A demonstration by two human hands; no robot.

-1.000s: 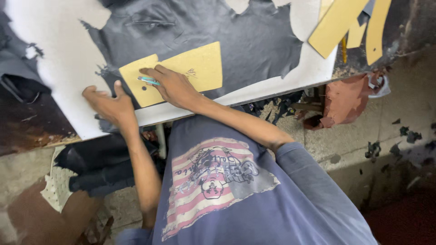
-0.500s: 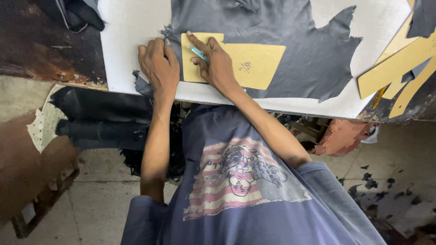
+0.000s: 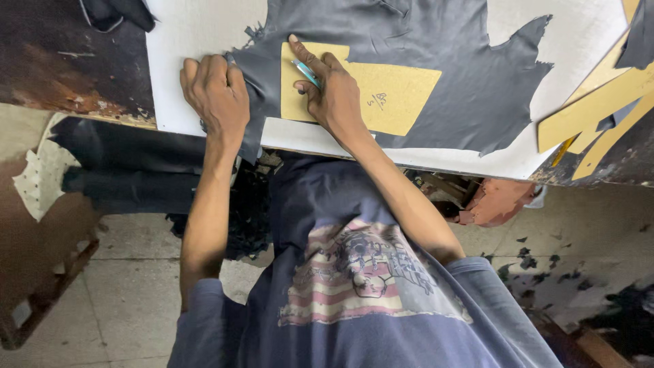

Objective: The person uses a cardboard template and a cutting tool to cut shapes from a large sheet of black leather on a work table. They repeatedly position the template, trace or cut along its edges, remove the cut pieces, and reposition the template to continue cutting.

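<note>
Head view: the person's right hand (image 3: 334, 95) grips a slim light-blue pen-like tool (image 3: 306, 72), fingers closed around it, palm pressing a tan rectangular card template (image 3: 392, 95). The template lies flat on a dark grey leather hide (image 3: 463, 75) spread over a white cutting board (image 3: 197, 34). At nine o'clock of the template, the left hand (image 3: 216, 95) presses the hide's edge, fingers curled and holding nothing. More tan card strips (image 3: 599, 109) lie at three o'clock.

Single head camera, looking steeply down, close over white board (image 3: 204, 41) edge.
</note>
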